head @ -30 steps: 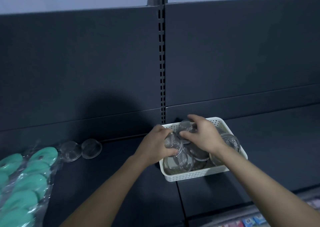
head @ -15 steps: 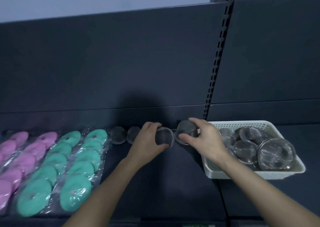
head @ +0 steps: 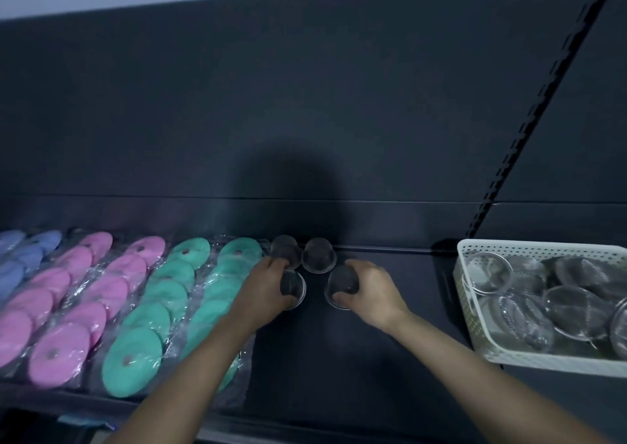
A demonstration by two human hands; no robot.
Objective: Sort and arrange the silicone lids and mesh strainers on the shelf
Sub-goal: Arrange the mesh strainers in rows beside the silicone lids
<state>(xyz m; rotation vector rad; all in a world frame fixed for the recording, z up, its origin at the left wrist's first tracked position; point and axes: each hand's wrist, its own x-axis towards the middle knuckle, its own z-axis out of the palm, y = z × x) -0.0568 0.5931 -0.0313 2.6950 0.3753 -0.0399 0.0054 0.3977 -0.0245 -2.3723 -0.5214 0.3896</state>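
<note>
Two small mesh strainers (head: 318, 254) stand upside down at the back of the dark shelf (head: 339, 358). Just in front of them my left hand (head: 268, 291) grips a third mesh strainer (head: 293, 287), and my right hand (head: 369, 291) grips a fourth mesh strainer (head: 341, 285); both strainers are upside down at shelf level. Rows of wrapped silicone lids lie to the left: green lids (head: 159, 311), pink lids (head: 71, 308) and blue lids (head: 20, 257). A white perforated basket (head: 475, 311) at the right holds several more strainers (head: 570, 311).
The dark back panel (head: 305, 121) rises right behind the strainers. A slotted upright (head: 515, 138) runs diagonally at the right. Bare shelf lies between my right hand and the basket. The shelf's front edge (head: 237, 423) runs under my forearms.
Both hands carried a strainer each out of the basket and leftward, down to the shelf in front of the two standing strainers. The view swung left, showing pink and blue lids.
</note>
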